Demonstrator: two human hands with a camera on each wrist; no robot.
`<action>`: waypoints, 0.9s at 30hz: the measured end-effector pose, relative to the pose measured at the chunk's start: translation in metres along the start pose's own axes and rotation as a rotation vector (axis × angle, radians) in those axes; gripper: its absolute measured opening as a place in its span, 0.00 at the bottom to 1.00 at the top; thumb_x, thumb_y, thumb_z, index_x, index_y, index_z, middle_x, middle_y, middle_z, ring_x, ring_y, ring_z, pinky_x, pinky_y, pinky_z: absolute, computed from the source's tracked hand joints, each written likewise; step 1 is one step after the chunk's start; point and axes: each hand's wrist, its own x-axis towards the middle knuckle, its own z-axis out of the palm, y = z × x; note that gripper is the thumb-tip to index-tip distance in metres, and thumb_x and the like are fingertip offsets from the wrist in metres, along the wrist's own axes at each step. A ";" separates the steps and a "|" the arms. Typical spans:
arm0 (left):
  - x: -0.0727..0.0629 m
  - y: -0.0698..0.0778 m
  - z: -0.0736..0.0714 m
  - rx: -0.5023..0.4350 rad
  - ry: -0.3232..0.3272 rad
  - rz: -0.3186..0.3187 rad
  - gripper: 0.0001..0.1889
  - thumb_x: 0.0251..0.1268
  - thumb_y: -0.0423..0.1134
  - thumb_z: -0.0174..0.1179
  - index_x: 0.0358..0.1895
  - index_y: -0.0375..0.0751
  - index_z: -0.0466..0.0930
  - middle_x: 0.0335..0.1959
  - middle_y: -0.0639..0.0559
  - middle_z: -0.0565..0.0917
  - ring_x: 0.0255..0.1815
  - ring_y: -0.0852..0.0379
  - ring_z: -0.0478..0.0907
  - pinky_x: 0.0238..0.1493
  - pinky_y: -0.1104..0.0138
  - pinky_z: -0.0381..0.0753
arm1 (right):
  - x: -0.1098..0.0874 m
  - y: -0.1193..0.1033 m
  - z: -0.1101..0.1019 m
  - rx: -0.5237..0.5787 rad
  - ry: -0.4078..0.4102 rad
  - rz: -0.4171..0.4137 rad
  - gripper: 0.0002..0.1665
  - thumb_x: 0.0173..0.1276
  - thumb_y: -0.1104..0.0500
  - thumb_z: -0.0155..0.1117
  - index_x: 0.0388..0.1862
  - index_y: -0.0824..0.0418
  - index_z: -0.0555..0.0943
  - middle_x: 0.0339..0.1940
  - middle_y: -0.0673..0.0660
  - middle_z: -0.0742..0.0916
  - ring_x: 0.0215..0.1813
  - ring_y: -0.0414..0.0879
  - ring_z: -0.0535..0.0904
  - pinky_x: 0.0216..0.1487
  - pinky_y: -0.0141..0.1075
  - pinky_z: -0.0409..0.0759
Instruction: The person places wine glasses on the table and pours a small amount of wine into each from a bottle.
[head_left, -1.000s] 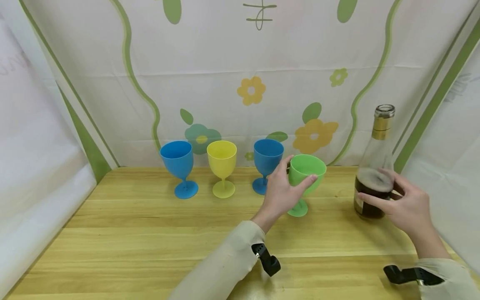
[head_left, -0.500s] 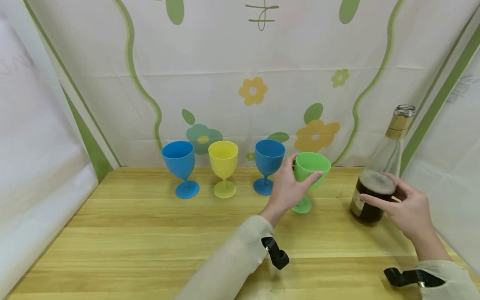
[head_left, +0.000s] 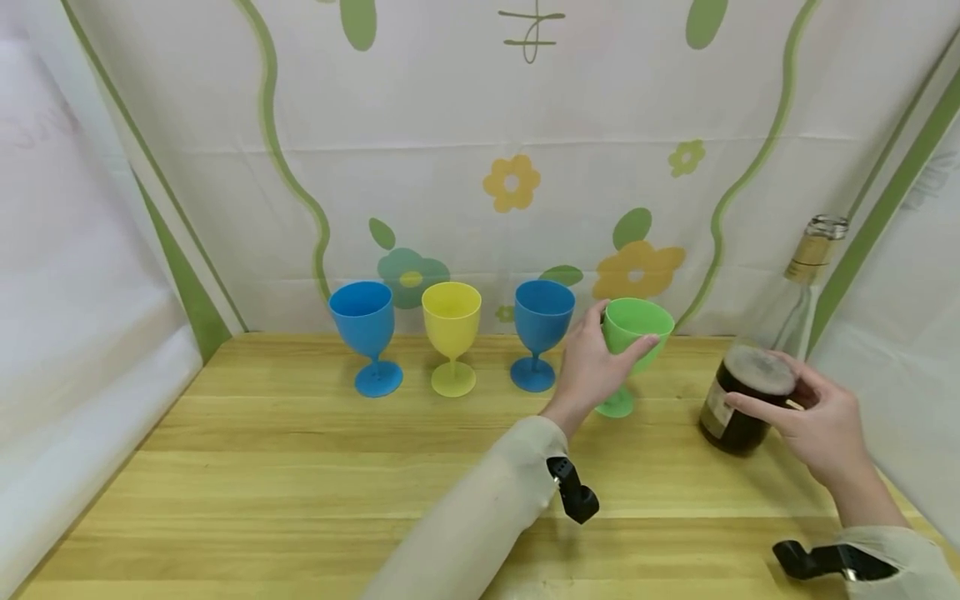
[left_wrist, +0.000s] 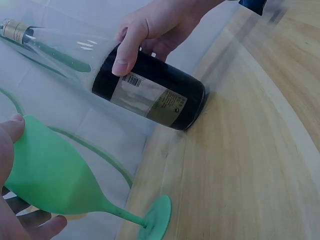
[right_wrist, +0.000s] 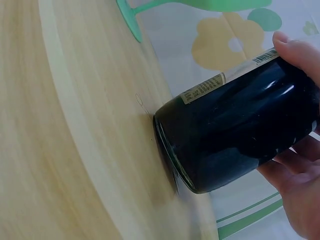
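Observation:
My left hand [head_left: 588, 367] grips a green plastic goblet [head_left: 630, 325] round its bowl, thumb on the near side. The goblet's foot is right at the tabletop in the left wrist view, and its stem [left_wrist: 125, 214] slants a little. On the right, my right hand [head_left: 825, 425] holds a glass wine bottle [head_left: 742, 400] by its lower body, thumb in front and fingers behind. Uncapped and partly filled with dark liquid, the bottle leans with its neck to the right. Its base [right_wrist: 172, 150] sits close over the table, tipped at an angle.
To the left of the green goblet, a blue goblet [head_left: 543, 317], a yellow goblet [head_left: 452, 321] and another blue goblet [head_left: 363, 321] stand upright in a row. Behind the wooden table [head_left: 300, 483] hangs a white flowered cloth [head_left: 420, 108], with more cloth at both sides.
My left hand has carried the green goblet to the right and farther back, away from the nearby blue goblet. The bottle, upright earlier, now leans to the right in my right hand.

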 end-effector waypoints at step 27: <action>0.028 0.010 0.009 0.035 0.018 -0.136 0.47 0.66 0.69 0.67 0.85 0.73 0.54 0.75 0.54 0.77 0.71 0.48 0.78 0.65 0.47 0.84 | 0.008 0.005 0.002 -0.050 -0.044 -0.002 0.52 0.67 0.52 0.80 0.85 0.49 0.65 0.54 0.21 0.75 0.47 0.25 0.71 0.33 0.23 0.73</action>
